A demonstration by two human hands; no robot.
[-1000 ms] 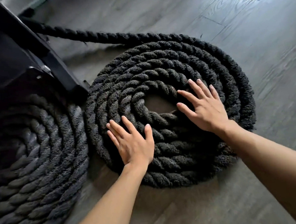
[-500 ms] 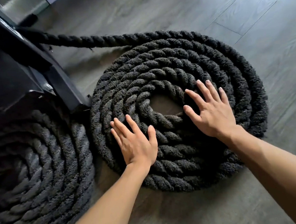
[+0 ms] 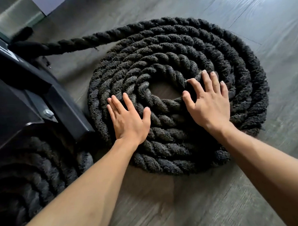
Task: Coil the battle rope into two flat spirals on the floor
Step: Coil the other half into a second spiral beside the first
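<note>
Pressing down on the battle rope spiral with left hand and right hand; grip open on both, fingers spread, nothing clasped. Lying flat on the plank floor, bare gap at centre. Butting the black machine frame along the left edge, tail running off top left. Second spiral lower left, partly under the frame. Open floor right and near side.

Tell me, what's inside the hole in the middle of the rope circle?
Only bare grey floor shows in the hole of the rope spiral. The right hand rests on the turns at the rim, hiding the rope under it.
</note>
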